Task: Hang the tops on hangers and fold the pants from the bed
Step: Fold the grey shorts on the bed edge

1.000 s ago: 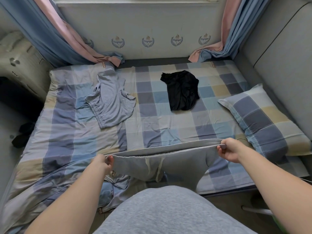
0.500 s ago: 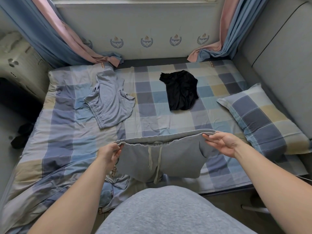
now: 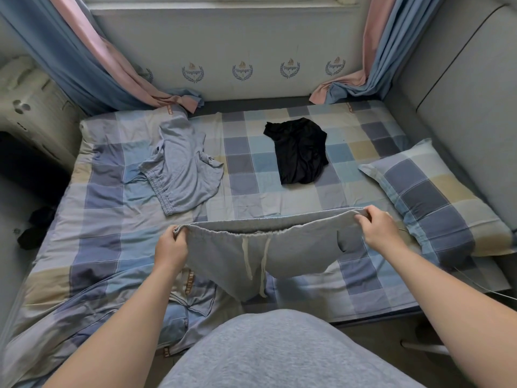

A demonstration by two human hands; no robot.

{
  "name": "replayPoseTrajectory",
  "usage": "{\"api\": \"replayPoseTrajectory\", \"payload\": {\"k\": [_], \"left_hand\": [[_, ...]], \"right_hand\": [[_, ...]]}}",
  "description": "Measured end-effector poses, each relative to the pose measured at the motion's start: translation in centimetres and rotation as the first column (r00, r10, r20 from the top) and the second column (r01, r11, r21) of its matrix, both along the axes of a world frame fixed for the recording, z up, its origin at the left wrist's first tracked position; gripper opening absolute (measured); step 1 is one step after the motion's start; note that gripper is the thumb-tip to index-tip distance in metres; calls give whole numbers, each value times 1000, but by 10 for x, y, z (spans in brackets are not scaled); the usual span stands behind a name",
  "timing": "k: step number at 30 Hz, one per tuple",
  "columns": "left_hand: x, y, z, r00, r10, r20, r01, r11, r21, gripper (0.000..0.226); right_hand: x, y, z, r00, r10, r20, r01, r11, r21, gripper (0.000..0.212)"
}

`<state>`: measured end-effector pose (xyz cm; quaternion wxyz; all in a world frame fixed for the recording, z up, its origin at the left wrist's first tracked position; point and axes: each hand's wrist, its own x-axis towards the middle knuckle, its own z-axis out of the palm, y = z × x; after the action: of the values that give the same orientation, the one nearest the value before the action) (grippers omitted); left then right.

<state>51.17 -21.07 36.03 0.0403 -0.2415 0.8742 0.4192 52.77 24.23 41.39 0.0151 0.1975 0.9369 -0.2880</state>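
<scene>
Grey shorts [image 3: 251,256], soft jersey, stretched between both hands' fingers [image 3: 179,233]

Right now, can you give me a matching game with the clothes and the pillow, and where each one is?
Things:
1. grey pants
2. black top
3. light blue garment
4. checked pillow

Places:
A. at the right edge of the bed
B. lying crumpled on the left part of the bed
C. held up by the waistband, gripped by the left hand and the right hand
D. lying toward the far side, right of the middle

Pairs: 1-C, 2-D, 3-B, 4-A.
</scene>
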Motion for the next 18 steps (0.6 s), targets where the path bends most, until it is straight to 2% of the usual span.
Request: {"api": "replayPoseTrajectory", "payload": {"k": [2,5,7,9,10,12,14,15,16,18], "left_hand": [[-5,0,4,998,49,-42,-42,990,137,34],[-11,2,11,993,119,-14,-114,974,194,40],[-14,8,19,985,169,46,-174,970,171,43],[-21,16,23,954,259,151,-287,934,214,40],[-25,22,27,931,289,225,-351,878,324,38],[-30,37,37,891,235,389,-441,652,617,36],[-32,54,47,872,167,460,-485,428,763,39],[-32,64,54,881,141,452,-469,383,796,40],[-30,74,62,902,105,419,-426,377,822,41],[-25,96,81,957,22,289,-266,464,845,40]], "right_hand": [[0,-1,2,1000,-4,8,4,1000,-31,23],[-1,-4,7,1000,-20,6,21,996,-85,25],[-4,-8,12,998,-60,-8,58,990,-126,24],[-10,-17,17,994,-109,-10,106,978,-178,20],[-14,-22,20,991,-137,-3,133,971,-199,20],[-21,-38,27,982,-186,34,189,942,-278,22],[-26,-60,41,973,-203,107,229,835,-500,19],[-26,-72,49,974,-178,140,227,759,-610,16],[-26,-83,58,981,-126,150,195,707,-680,14],[-25,-101,75,994,13,106,69,678,-732,13]]}}
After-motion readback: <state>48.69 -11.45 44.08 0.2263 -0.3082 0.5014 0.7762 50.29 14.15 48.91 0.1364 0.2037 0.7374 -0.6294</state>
